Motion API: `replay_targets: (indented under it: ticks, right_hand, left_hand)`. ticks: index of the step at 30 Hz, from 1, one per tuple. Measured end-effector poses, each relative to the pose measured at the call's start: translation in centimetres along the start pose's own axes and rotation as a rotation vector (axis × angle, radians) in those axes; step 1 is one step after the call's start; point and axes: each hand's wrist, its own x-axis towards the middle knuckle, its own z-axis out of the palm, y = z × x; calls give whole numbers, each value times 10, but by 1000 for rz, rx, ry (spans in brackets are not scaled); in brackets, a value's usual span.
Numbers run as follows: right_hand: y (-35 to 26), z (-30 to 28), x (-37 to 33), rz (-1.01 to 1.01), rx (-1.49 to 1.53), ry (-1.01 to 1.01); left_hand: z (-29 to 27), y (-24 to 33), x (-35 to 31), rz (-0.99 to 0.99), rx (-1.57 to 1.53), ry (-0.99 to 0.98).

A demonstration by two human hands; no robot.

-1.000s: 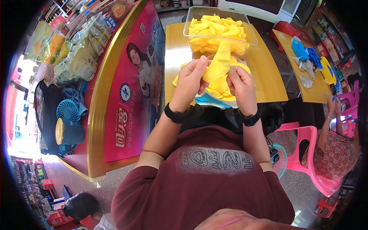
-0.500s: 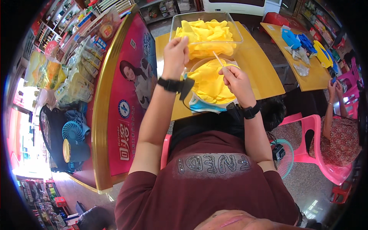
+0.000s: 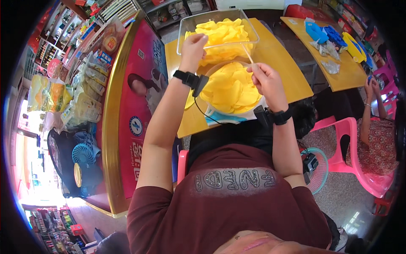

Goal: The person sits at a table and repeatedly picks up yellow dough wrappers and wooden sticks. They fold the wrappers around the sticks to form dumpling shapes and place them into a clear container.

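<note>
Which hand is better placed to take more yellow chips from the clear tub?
Left, probably. The left hand is already over the clear tub of yellow chips, while the right hand grips a thin stick over the nearer bag of chips.

I see the table (image 3: 292, 72) directly before me. On it, close to me, stands the bag of chips (image 3: 230, 91), and behind it, at the far edge of the table, the clear plastic tub (image 3: 182, 31) with more chips in it. My left hand (image 3: 193, 44) is over the left part of the tub; my right hand (image 3: 266, 82) is at the right side of the bag. A second table (image 3: 342, 78) stands to the right, a counter (image 3: 122, 106) to the left.
</note>
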Motion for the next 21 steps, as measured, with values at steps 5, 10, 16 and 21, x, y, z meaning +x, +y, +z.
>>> replay_targets:
  ticks: [5, 10, 16, 21]
  right_hand:
    - [-1, 4, -2, 4, 14, -31]
    - [3, 6, -2, -11, -12, -53]
    - [9, 5, 3, -36, -131, 5]
    - [30, 22, 5, -214, -230, 23]
  left_hand:
    - [6, -25, -53, 343, 640, -332]
    - [15, -28, -92, 288, 932, -552]
    - [11, -23, -98, 126, 432, -296]
    - [14, -9, -126, 24, -266, -216]
